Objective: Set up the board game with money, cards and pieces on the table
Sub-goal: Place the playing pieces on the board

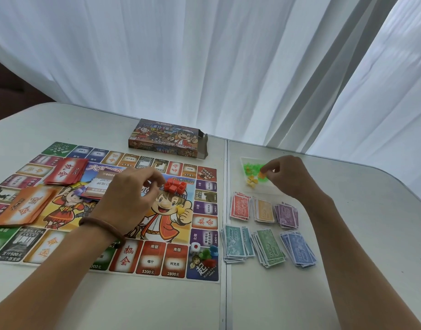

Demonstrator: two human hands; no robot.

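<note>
Nearest me, my left hand (131, 198) hovers curled beside the red houses (175, 185) on the board (157, 260); whether it grips one I cannot tell. My right hand (288, 177) pinches one yellow piece (261, 175) beyond six money piles (270, 248). One die (195, 247), three card stacks (66, 171).

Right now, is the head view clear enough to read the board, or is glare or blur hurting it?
Head view: soft, even backlight through the white curtain, no glare on the colourful paper game board, whose near prices read clearly; the white table bows from wide-angle distortion; the small green and yellow plastic pieces by the right hand are blurred.
</note>
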